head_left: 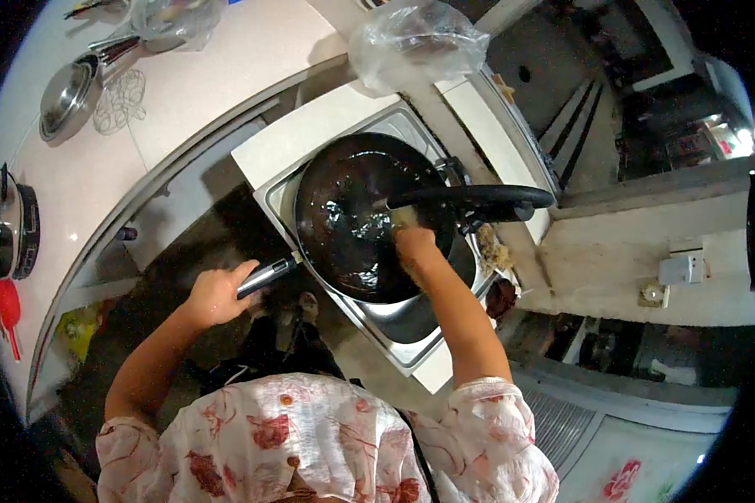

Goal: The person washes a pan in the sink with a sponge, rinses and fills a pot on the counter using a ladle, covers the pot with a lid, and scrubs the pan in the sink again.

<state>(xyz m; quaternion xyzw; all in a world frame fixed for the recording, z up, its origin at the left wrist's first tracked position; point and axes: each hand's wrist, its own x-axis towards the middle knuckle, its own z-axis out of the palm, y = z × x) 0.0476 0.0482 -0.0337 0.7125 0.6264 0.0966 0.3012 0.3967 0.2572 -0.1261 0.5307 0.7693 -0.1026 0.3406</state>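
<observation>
Wok handle [264, 279]: gripped by the fingers of the person's left hand [218, 296], thumb along the top, likely to steady the pan.
Yellowish pad [404, 218]: bunched in the right hand [415, 245], fingers pointing down into the bowl, apparently pressing on the inner surface; their tips are hidden.
Wok [335, 243]: resting over the steel sink [407, 323], probably so the basin can catch drips.
Black spout [478, 198]: reaching above the bowl, next to the right wrist.
Arms: left elbow bent outward; right forearm stretched forward, angled inward.
Bench [306, 126]: bordering the sink.
</observation>
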